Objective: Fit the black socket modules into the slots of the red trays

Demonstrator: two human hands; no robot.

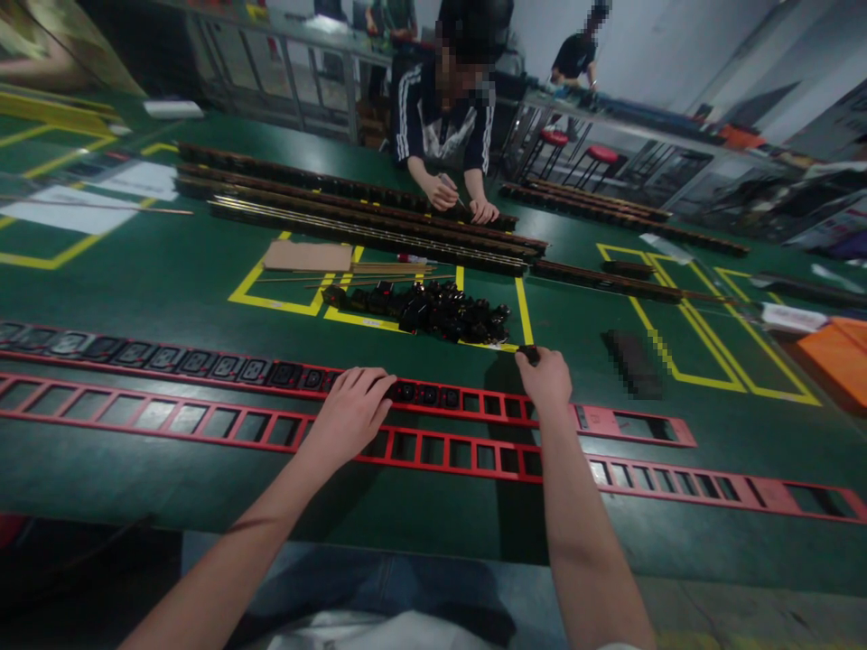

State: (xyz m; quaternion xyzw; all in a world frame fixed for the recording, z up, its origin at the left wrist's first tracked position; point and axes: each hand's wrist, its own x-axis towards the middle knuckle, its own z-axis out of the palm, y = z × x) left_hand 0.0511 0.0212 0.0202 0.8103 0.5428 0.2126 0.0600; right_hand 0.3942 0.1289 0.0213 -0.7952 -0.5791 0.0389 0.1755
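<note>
A red frame strip (493, 405) with a row of square openings lies across the table. Black power sockets (253, 370) fill its left and middle openings, while several openings to the right show bare. My left hand (353, 408) lies over this strip, fingers stretched across the sockets and thumb hidden. My right hand (545, 377) is closed on a small black socket (531, 353), held above the strip's far edge. Nearer to me runs a second red frame strip (467, 453) with bare openings. A pile of loose black sockets (440, 311) lies beyond the strips.
Across the green table (569, 311), a person (443, 117) works with both hands on long dark strips (366, 221). Cardboard (308, 256) and thin rods lie before them. Yellow tape (704, 338) marks the surface, and an orange item (840, 361) sits far right.
</note>
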